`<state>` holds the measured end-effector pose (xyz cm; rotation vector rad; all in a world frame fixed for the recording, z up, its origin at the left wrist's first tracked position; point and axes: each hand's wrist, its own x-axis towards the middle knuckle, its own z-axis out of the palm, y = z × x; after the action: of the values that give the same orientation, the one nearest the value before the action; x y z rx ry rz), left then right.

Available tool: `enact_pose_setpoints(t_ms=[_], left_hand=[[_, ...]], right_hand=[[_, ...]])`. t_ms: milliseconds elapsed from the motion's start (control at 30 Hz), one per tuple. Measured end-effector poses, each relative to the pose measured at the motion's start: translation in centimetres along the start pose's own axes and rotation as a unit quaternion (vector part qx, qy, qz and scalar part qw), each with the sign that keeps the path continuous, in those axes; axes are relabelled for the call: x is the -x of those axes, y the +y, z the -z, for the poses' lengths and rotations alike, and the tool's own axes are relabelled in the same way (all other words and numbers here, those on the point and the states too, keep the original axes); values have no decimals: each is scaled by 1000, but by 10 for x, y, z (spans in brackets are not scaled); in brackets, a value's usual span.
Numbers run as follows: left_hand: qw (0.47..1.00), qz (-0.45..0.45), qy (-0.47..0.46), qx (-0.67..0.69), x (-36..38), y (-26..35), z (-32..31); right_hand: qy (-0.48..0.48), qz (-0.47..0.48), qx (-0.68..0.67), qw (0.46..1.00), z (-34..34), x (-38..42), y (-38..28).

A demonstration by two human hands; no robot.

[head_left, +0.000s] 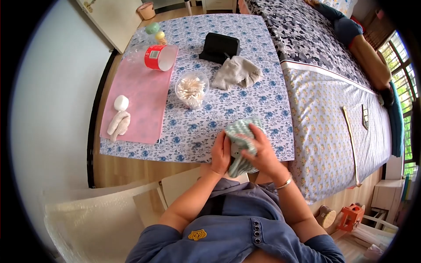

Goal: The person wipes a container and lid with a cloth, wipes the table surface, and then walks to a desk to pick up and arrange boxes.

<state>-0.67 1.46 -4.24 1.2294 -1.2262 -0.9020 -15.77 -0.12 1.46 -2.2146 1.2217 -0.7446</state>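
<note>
A green-and-white checked cloth [244,127] is bunched between my two hands, just over the near edge of the table. My left hand [221,153] grips it from the left, thumb upward. Across its right side lies my right hand [262,152], fingers curled onto the fabric and slightly blurred. A pale surface with small dark marks [235,151] shows between the hands; I cannot tell what it is. Beyond them stands a clear round tub [193,101] full of cotton swabs [191,87]. A crumpled grey-beige cloth [237,72] lies behind and to its right.
The table [197,140] has a blue floral cover. On it are a pink sheet [136,83], a red-labelled tub [153,58] on its side, a white rounded piece [121,103], a folded beige cloth [119,124] and a black case [220,47]. A person's leg [370,59] rests on the bed [324,114].
</note>
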Motion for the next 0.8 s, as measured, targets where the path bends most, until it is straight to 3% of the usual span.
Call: enact_pose_setpoints(t_ms=[67, 100, 167, 200, 267, 300, 400, 433, 467, 533, 633, 800], left_hand=[[1000, 16, 11, 23, 2, -6, -2], [1000, 5, 11, 9, 1, -4, -2], [1000, 27, 8, -5, 3, -3, -1], [1000, 29, 7, -6, 3, -4, 1], [996, 66, -42, 52, -1, -6, 1], [982, 98, -47, 157, 1, -11, -2], [977, 99, -44, 181, 1, -18, -4], [980, 87, -29, 179, 4, -23, -5], [980, 87, -26, 178, 3, -20, -5], [1000, 2, 16, 19, 0, -7, -5], [1000, -25, 9, -4, -1, 1, -3], [999, -22, 2, -46, 0, 0, -1]], right_hand=[[40, 23, 151, 987, -11, -9, -19], [39, 20, 151, 988, -13, -13, -20], [57, -75, 76, 993, -15, -26, -17], [56, -77, 74, 993, -15, -32, -13], [10, -167, 52, 985, -17, -43, -2], [47, -164, 24, 985, -20, -45, 4], [117, -174, -53, 976, -27, -34, 12], [88, -198, -95, 972, -24, -25, 12], [86, -196, -95, 972, -25, -17, 8], [100, -134, -28, 986, -26, 1, -1], [62, -69, 83, 992, -25, 20, -17], [50, -77, 132, 987, -17, -1, -16]])
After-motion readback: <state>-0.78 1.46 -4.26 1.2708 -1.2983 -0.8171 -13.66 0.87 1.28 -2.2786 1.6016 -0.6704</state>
